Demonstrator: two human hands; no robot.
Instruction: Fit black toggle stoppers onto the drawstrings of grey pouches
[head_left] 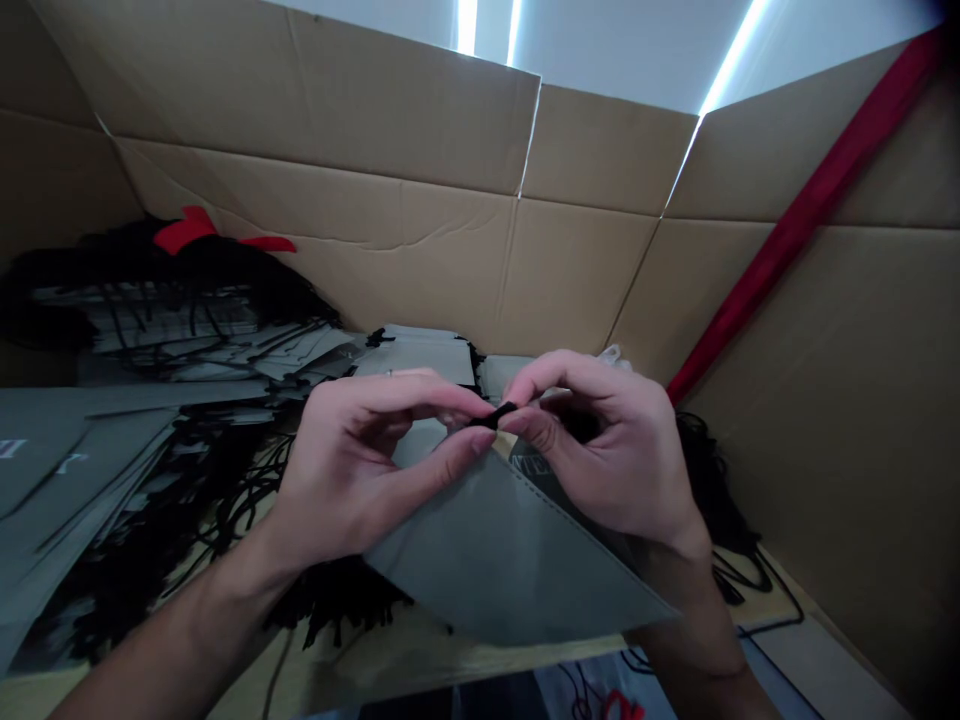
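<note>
My left hand (367,450) and my right hand (600,450) meet in the middle of the view. Both pinch a short piece of black cord (493,416) between thumb and fingertips. Under the hands a flat grey paper bag (495,550) is held up, tilted, with its corner pointing toward me. The left fingers grip its upper edge. A ring shows on a left finger.
Stacks of flat grey bags with black cord handles (187,350) lie at the left, with loose black cords (225,500) in front. Red ribbon (187,230) sits on top at the back left. Cardboard walls (420,140) surround the workspace; a red strip (795,220) runs along the right wall.
</note>
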